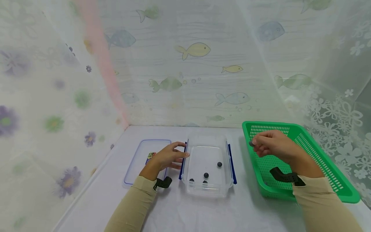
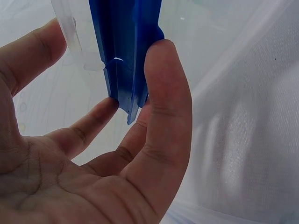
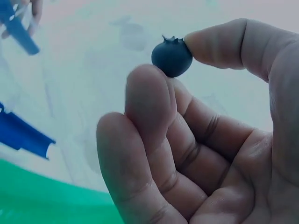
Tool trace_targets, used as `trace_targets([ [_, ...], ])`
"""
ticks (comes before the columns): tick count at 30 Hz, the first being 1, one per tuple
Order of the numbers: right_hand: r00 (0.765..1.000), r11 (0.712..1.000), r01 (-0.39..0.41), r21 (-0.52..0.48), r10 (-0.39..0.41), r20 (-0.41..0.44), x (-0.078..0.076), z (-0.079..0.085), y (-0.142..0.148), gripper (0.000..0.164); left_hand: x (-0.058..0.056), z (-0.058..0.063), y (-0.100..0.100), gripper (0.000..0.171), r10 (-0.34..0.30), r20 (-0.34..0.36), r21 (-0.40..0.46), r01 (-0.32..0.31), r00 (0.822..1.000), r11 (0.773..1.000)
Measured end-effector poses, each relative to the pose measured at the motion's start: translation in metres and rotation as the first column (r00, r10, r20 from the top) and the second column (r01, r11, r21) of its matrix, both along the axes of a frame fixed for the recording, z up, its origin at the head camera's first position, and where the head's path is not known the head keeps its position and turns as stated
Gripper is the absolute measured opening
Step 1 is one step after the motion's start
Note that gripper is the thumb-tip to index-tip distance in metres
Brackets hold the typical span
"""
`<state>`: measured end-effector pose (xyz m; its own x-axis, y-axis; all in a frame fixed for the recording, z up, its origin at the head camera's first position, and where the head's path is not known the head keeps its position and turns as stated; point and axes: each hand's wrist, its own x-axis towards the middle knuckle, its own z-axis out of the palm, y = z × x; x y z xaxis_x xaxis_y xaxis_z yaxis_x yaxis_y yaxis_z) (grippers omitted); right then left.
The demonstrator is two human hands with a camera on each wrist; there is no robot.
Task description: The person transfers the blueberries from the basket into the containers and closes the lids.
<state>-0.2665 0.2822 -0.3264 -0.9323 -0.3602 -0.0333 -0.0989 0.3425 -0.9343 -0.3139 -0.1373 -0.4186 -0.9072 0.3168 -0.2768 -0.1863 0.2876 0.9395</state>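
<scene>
My right hand (image 1: pixel 273 145) pinches one blueberry (image 3: pixel 172 58) between thumb and fingertips, above the left side of a green basket (image 1: pixel 292 127). The berry's crown points up in the right wrist view. A clear plastic container (image 1: pixel 207 192) stands in the middle of the table with its top uncovered. Several dark blueberries lie inside, among them one blueberry (image 1: pixel 219 164) toward the right. My left hand (image 1: pixel 169 156) grips the container's left side, its fingers and thumb about the blue latch flap (image 2: pixel 124 46). Another blue flap (image 1: pixel 232 164) hangs along the right side.
A clear lid with a blue rim (image 1: pixel 136 140) and a colourful label lies on the white table (image 1: pixel 98 206) left of the container, partly behind my left arm. A fish-print curtain (image 1: pixel 179 106) hangs behind, and flowered sheets hang at both sides.
</scene>
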Motion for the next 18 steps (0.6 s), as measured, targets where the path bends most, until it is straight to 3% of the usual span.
trace_targets([
  [7,0.999,0.999,0.022,-0.041,-0.024,-0.041,0.006,-0.003,-0.009,0.022,-0.001,-0.002,-0.001,0.075,-0.005,0.005,-0.001,0.005,1.0,1.0],
  [18,0.993,0.995,0.098,-0.032,-0.1,-0.066,0.015,-0.004,-0.018,0.026,-0.001,-0.002,-0.001,0.073,-0.018,-0.006,0.002,0.018,1.0,1.0],
])
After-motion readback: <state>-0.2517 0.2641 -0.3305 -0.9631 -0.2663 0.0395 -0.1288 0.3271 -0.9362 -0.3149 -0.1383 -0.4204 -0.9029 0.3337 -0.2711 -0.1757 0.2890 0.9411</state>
